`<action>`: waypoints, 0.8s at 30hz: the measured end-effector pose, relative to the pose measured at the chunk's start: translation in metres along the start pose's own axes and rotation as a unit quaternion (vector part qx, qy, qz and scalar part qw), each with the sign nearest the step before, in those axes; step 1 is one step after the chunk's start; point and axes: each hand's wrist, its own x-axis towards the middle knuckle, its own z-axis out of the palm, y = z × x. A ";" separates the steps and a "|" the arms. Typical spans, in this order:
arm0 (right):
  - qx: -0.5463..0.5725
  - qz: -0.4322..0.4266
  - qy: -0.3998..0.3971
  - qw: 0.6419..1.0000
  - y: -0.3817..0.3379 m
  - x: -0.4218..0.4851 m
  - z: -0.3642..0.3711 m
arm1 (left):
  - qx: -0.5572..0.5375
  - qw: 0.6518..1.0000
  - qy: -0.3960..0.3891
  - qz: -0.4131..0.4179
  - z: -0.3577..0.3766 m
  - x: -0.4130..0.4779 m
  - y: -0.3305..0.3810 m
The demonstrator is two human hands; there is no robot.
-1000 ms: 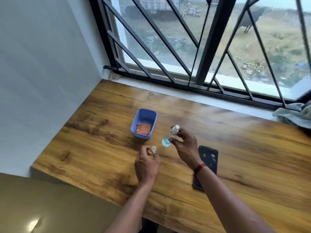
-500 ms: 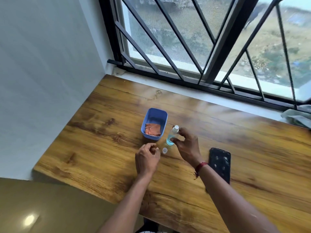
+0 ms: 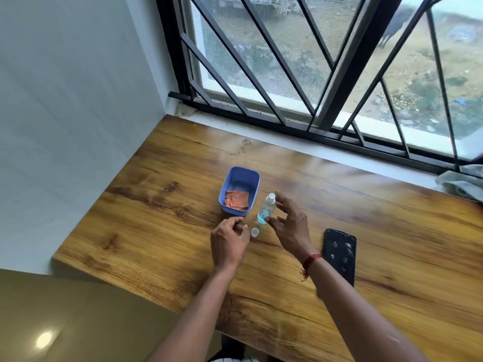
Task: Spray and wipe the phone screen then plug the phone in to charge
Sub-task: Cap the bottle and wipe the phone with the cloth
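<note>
A small clear spray bottle (image 3: 266, 210) with blue liquid stands upright on the wooden table (image 3: 162, 210), right of a blue tub (image 3: 251, 176). My right hand (image 3: 290, 226) hovers beside the bottle with fingers spread, no longer gripping it. The bottle's clear cap (image 3: 254, 232) sits on the table just in front. My left hand (image 3: 228, 241) is next to the cap, fingers curled and holding nothing. An orange cloth (image 3: 237, 199) lies folded in the tub. The black phone (image 3: 340, 253) lies flat, screen up with wet spots, right of my right wrist.
A barred window (image 3: 313, 74) runs along the table's far edge. A white wall (image 3: 78, 113) bounds the left side. A crumpled grey-green cloth (image 3: 462, 185) lies on the sill at far right. The table's near edge drops to a tan floor.
My right hand set the spray bottle down upright beside the tub and let go. My left hand put the cap on the table and released it.
</note>
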 end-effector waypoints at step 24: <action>-0.320 0.019 -0.068 0.945 -0.076 0.074 0.087 | -0.046 0.995 0.000 -0.084 -0.046 0.085 -0.013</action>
